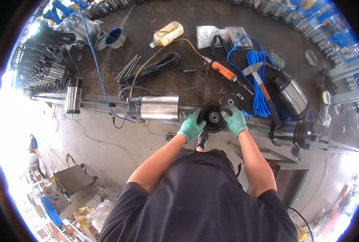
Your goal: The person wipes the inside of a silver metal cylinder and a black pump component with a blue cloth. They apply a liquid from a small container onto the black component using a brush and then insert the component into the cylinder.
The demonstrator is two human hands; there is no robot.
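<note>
At the near edge of the workbench, both my green-gloved hands grip a round black housing [209,126] with a bearing in its centre. My left hand [192,126] closes on its left rim, my right hand [234,118] on its right rim. Left of it a steel motor cylinder [160,108] with a black end lies on its side, its shaft pointing toward my left hand. Just behind my right hand sits a dark flange plate [229,99] with a round hole, with a few small metal parts [240,96] beside it.
An orange power tool [224,71], a hammer [264,88] and a coil of blue cable [257,72] lie on the bench [163,12]. Another steel motor [292,94] stands to the right. Black cable [163,62], metal rods [128,68] and a plastic bottle [167,34] lie farther back.
</note>
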